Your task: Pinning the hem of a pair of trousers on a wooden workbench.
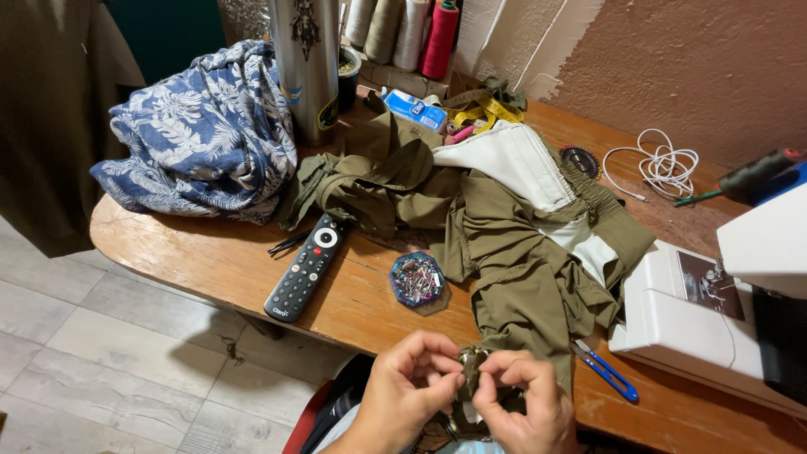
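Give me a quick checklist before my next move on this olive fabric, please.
1. Left hand pinching the fabric fold: ok.
2. Right hand gripping the same fold: ok.
3. Pin dish on the table, clear of the garment: ok.
4. Snips lying flat beside the sewing machine: ok.
5. Pin or needle held in the fingers: cannot tell.
6. Remote apart from the fabric: ok.
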